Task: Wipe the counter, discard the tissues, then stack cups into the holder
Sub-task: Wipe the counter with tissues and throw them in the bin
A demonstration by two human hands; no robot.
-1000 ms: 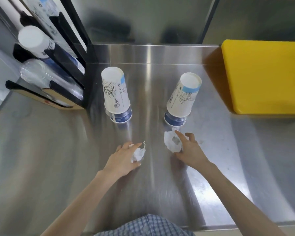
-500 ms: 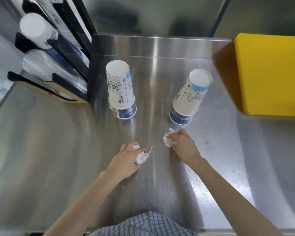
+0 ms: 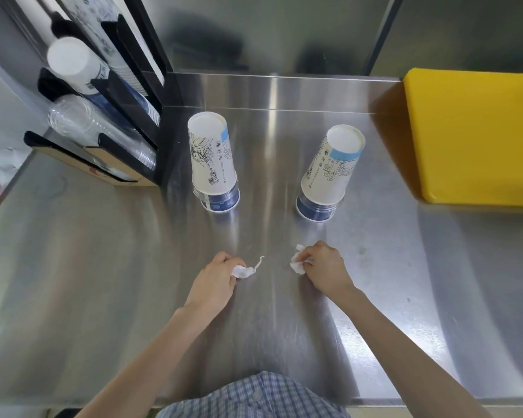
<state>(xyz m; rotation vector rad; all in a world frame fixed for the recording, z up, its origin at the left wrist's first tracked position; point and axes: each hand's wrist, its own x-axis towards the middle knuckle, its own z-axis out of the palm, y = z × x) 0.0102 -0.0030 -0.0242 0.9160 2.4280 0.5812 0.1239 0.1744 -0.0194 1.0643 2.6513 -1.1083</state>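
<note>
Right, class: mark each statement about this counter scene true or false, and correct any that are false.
1. Each hand holds a crumpled tissue. True: left hand holds the left tissue, right hand the right tissue.
2. Both cup stacks stand upside down. True: left cup stack, right cup stack.
3. The yellow board lies on the left. False: the yellow board lies on the right.
4. The cup holder is empty. False: the cup holder already holds cups.
</note>
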